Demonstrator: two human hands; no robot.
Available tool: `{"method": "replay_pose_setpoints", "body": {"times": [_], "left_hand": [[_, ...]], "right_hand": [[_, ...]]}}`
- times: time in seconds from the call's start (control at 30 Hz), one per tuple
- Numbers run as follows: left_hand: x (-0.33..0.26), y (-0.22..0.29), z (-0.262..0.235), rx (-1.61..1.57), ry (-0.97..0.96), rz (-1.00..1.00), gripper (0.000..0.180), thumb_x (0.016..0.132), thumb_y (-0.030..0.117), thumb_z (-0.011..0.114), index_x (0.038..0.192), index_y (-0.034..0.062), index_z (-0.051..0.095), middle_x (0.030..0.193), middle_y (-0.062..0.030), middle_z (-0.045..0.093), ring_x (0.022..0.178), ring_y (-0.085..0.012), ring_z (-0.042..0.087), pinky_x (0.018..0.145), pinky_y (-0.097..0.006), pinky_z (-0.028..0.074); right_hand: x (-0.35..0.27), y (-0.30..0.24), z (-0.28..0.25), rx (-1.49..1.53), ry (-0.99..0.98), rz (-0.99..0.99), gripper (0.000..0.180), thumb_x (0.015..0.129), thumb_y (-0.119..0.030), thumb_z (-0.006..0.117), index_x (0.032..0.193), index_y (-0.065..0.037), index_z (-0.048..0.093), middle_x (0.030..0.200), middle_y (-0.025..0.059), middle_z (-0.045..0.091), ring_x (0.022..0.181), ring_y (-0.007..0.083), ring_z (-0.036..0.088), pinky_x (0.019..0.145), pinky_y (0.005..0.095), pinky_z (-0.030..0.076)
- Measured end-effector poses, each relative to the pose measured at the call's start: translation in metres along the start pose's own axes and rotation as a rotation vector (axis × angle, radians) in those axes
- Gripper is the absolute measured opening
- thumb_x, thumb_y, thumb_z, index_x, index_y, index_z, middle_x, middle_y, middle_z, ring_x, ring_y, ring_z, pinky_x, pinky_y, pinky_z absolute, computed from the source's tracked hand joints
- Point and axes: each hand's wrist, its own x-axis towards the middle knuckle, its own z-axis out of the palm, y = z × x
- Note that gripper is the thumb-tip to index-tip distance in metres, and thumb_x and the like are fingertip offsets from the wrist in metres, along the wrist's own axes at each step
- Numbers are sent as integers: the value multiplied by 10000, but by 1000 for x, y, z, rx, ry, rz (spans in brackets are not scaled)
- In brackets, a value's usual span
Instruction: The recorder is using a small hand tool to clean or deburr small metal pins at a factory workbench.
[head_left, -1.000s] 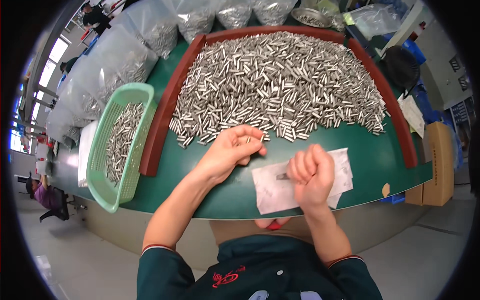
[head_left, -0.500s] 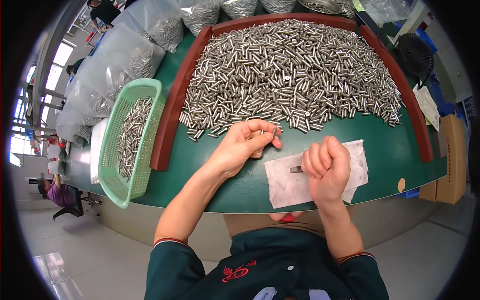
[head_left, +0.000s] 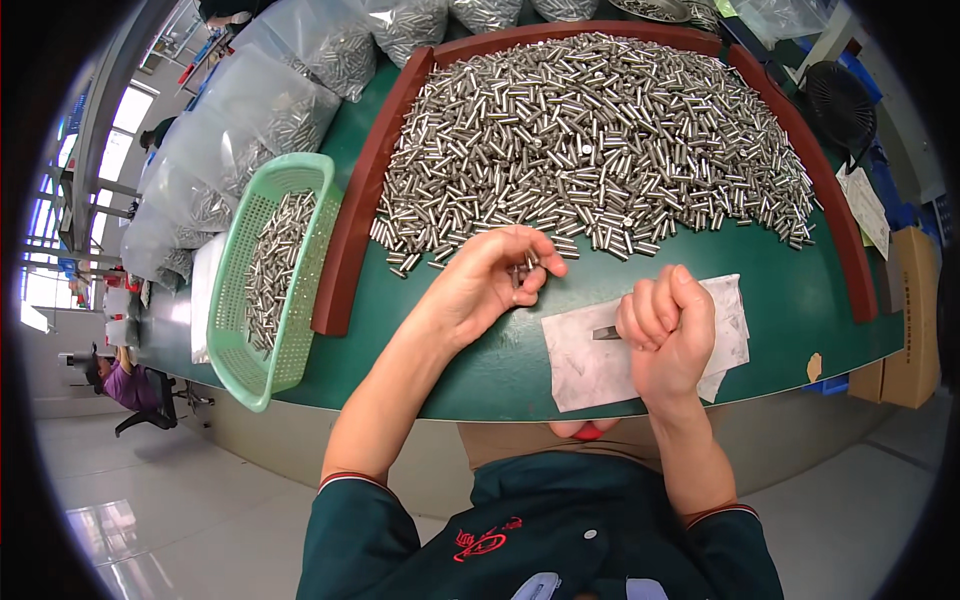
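My left hand (head_left: 497,275) is at the near edge of a big heap of short metal pins (head_left: 590,140). Its fingers curl round a few metal pins (head_left: 524,266), partly hidden by the fingers. Over a smudged white cloth (head_left: 590,375), my right hand (head_left: 668,330) is closed in a fist. From that fist a flat, dark metal tip (head_left: 605,333) sticks out to the left; the remainder is hidden in the hand, so the tool's kind cannot be told.
A dark red wooden frame (head_left: 345,260) borders the heap on the green table (head_left: 470,385). At left stands a green plastic basket (head_left: 225,330) with more pins. Clear bags (head_left: 290,110) of pins line the back left. A black fan (head_left: 838,105) and cardboard box (head_left: 905,310) are at right.
My left hand's fingers have opened slightly and turned, so more pins show in them. My right fist keeps its hold. The whole view has shifted a little.
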Motion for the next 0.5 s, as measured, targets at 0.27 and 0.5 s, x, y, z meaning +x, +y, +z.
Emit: {"method": "replay_pose_setpoints", "body": {"times": [0.27,0.5], "left_hand": [[1,-9,4,1063,200,399,86,752,73,628,789,16,574,504,63,331,483,-9,325,444,-191,263],[13,-18,7,1557,251,720,166,681,113,674,807,37,598,446,-33,374,381,-156,371,398,-292,309]], "right_hand": [[0,0,2,-8,3,2,378,876,-172,347,514,-99,266,427,-9,250,388,67,172,367,222,176],[-1,-1,3,2,3,3,379,877,-164,348,512,-94,271,432,-7,261,393,67,180,374,223,179]]}}
